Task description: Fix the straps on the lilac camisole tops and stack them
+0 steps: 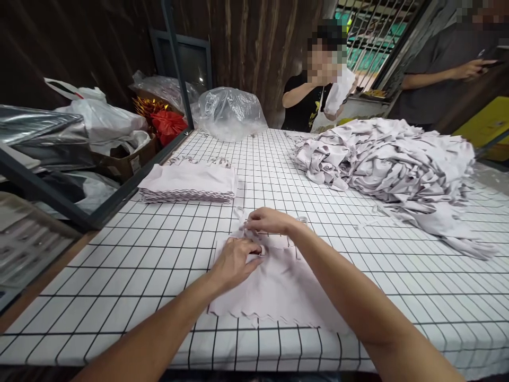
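A pale pink camisole (274, 292) with thin straps and a wavy hem lies on the table in front of me. At its upper left part, my left hand (235, 261) has its fingers curled on the fabric, pinching it. Just beyond, my right hand (267, 219) is closed on the cloth by the left strap, with my forearm crossing over the garment's right side. The fingertips of both hands are partly hidden. To the left behind them sits a neat stack of the same camisoles (186, 183), wavy hems towards me.
A large loose heap of pale pink garments (397, 159) covers the right rear of the checked tabletop (131, 286). A clear plastic bag (230, 111) lies at the back. Metal posts (178, 69) edge the left side. Two people (304, 101) are beyond the table.
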The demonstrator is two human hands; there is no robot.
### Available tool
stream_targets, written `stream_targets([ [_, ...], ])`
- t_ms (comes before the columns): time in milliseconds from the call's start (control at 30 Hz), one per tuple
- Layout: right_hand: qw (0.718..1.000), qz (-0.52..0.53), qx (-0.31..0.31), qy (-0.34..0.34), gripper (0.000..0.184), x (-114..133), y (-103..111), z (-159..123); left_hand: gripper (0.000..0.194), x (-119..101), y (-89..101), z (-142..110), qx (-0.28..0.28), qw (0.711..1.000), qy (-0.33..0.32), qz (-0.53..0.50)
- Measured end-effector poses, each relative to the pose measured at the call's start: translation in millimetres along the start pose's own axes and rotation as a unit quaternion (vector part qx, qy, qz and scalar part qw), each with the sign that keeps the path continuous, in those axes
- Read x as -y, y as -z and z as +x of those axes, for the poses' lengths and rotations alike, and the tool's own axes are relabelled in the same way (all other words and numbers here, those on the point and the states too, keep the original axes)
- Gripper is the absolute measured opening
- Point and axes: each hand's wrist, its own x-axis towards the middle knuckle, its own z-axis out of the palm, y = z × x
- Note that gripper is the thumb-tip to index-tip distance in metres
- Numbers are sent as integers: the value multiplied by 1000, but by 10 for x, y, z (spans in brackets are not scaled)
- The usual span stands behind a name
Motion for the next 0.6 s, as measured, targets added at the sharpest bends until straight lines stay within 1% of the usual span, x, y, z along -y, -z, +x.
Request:
stream_targets([
  [33, 998, 70, 2, -10, 19, -11, 50, -35, 15, -5, 7, 3, 2, 1000, 0, 3],
  [100, 982, 187, -5, -35, 18, -52, 130, -112, 17, -14, 20, 10, 4, 1000, -3, 0],
  [167, 969, 238, -13, -61, 17, -111, 177, -189, 16, -18, 26, 15, 3, 1000, -5, -8],
  [233, 973, 214, -33, -84, 15, -169, 206, -263, 13, -14, 21, 15, 0, 1000, -5, -17],
  [267, 978, 175, -51, -99, 13, -191, 220, -299, 12, -9, 14, 13, -2, 1000, -2, -20],
  [333, 986, 53, -85, -134, 10, -205, 257, -374, 13, 5, -1, 7, -5, 1000, 3, -26],
  [367, 984, -17, -89, -154, 10, -195, 280, -414, 14, 12, -8, 5, -6, 1000, 5, -29],
  [400, 979, -82, -81, -170, 13, -173, 306, -455, 14, 19, -13, 3, -7, 999, 5, -33],
  [433, 973, -132, -58, -180, 17, -143, 331, -496, 14, 23, -16, 2, -8, 999, 5, -37],
  [467, 971, -159, -23, -177, 21, -106, 356, -535, 14, 25, -15, 3, -9, 999, 3, -42],
  [500, 974, -159, 21, -158, 24, -69, 376, -568, 15, 23, -11, 5, -8, 999, -1, -47],
  [533, 981, -134, 67, -122, 26, -35, 389, -593, 15, 18, -5, 8, -9, 998, -5, -54],
  [567, 988, -86, 105, -76, 27, -8, 394, -607, 15, 11, 4, 11, -10, 998, -9, -61],
  [600, 991, -18, 127, -27, 27, 9, 389, -606, 15, 2, 14, 15, -13, 997, -14, -69],
])
